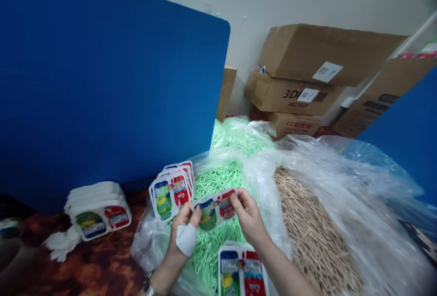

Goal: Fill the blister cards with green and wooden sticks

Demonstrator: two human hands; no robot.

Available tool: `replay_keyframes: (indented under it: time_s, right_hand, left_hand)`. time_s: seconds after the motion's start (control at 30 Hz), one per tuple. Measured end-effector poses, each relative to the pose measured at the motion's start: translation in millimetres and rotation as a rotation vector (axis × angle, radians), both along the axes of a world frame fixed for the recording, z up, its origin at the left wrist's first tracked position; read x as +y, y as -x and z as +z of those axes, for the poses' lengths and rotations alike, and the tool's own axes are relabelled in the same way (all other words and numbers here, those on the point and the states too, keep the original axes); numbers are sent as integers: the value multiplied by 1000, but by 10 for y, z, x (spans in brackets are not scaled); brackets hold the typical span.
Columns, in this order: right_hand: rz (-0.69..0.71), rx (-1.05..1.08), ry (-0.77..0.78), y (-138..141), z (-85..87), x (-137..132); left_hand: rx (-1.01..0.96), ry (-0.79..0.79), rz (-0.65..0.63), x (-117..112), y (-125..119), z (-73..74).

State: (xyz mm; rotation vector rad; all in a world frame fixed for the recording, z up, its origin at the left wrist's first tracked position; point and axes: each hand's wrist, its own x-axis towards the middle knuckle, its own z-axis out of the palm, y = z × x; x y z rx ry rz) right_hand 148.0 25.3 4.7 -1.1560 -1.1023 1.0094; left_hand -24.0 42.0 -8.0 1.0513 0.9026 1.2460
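Observation:
My left hand [184, 227], with a white bandage on the thumb, and my right hand [248, 216] pinch the two ends of a small printed packet [215, 209] with blue, green and red panels. I hold it above a clear plastic bag of green sticks [218, 182]. A leaning stack of the same packets [172, 189] stands just left of my left hand. More of these packets [243, 271] lie below my hands at the bottom edge.
A pile of white packets [97, 209] lies on the brown patterned table [92, 264] at left. A bag of tan wooden sticks [307, 227] fills the right. A blue partition [102, 82] stands behind, and cardboard boxes [307, 73] are stacked at the back wall.

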Motion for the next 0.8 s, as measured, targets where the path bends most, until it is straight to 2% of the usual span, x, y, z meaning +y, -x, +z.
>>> replay_keyframes:
  time_s: [0.07,0.17,0.23,0.37,0.43,0.5,0.6,0.67,0.73,0.8]
  right_hand:
    - [-6,-28,6,36,9,2]
    - [-44,-17,-14,82,-27,25]
    - [-49,4,-11,117,-68,44]
    - [58,-105,9,149,-94,47]
    - [76,-295,-26,85,-70,-1]
    - [128,-593,-37,-49,-55,-99]
    - [234,-1118,17,-318,-109,-326]
    - [241,-1394,62,-477,-200,-486]
    - [207,-1565,99,-588,-300,-613]
    - [182,-1646,127,-647,-374,-685]
  left_hand:
    - [31,-28,40,30,39,2]
    - [-27,-28,79,74,72,-3]
    - [-46,-9,41,90,82,-24]
    - [130,22,-48,112,152,-74]
    - [215,2,-10,162,243,-87]
    - [338,-64,49,262,376,-104]
    - [743,-323,275,482,611,-179]
    - [988,-467,407,633,754,-271]
    - [1144,-480,518,756,861,-376]
    - [1215,-434,592,842,928,-462]
